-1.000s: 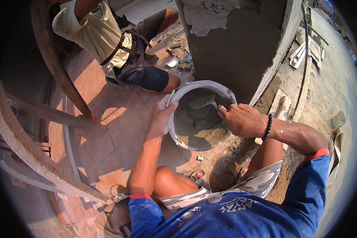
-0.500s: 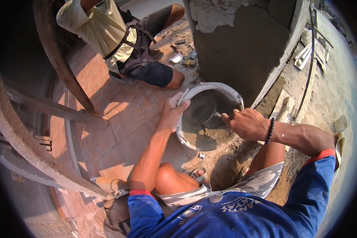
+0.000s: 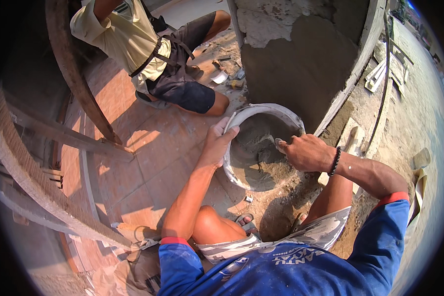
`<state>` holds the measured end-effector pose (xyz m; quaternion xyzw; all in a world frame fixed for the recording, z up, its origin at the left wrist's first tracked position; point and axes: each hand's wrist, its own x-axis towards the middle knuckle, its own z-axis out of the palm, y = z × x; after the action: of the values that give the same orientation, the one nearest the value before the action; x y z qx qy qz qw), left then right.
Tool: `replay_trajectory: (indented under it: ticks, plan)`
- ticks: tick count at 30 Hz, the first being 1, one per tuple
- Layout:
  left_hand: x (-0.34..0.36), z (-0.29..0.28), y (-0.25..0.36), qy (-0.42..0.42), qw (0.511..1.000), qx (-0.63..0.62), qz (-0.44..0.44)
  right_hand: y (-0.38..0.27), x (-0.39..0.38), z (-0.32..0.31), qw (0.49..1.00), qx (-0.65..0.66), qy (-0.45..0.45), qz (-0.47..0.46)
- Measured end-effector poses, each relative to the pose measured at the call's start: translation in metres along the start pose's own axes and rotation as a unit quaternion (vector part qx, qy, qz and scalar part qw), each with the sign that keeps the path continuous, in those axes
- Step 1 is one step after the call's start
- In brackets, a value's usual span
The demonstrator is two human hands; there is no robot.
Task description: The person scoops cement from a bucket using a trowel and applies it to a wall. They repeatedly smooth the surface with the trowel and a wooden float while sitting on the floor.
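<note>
In front of me is a round, white-rimmed bucket, tilted toward me, with wet grey mortar inside. My left hand clamps its left rim, thumb over the edge. At the right side of the opening, my right hand is closed around the handle of a trowel. The trowel's blade points into the bucket and is mostly hidden by the mortar. A black beaded bracelet circles my right wrist.
Another person kneels at the upper left. A partly plastered wall stands just beyond the bucket. Curved timber beams rise at left over reddish floor tiles. Wooden planks and a plastic cup lie at right.
My right hand has shifted slightly left and the trowel has turned in the mortar, which now looks heaped and stirred. My left hand keeps its grip on the rim.
</note>
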<state>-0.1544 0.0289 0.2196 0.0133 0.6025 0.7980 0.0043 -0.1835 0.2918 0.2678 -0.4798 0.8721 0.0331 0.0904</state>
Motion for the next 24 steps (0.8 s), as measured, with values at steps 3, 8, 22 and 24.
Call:
replay_trajectory:
  ticks: [3,8,22,24]
  plan:
    - [0.002,0.008,0.002,-0.007,1.0,-0.006,0.01,0.004,0.003,0.028,0.997,-0.02,0.066,0.016]
    - [0.005,0.001,0.001,0.009,1.0,0.011,0.025,0.001,-0.011,0.043,0.998,-0.007,-0.057,-0.031]
    - [0.004,-0.003,-0.017,0.043,0.997,0.065,0.004,-0.014,0.014,0.035,0.999,0.042,0.003,0.019]
    - [0.006,0.001,-0.018,0.053,0.996,0.078,0.006,-0.014,0.024,0.044,0.996,0.029,0.078,0.026]
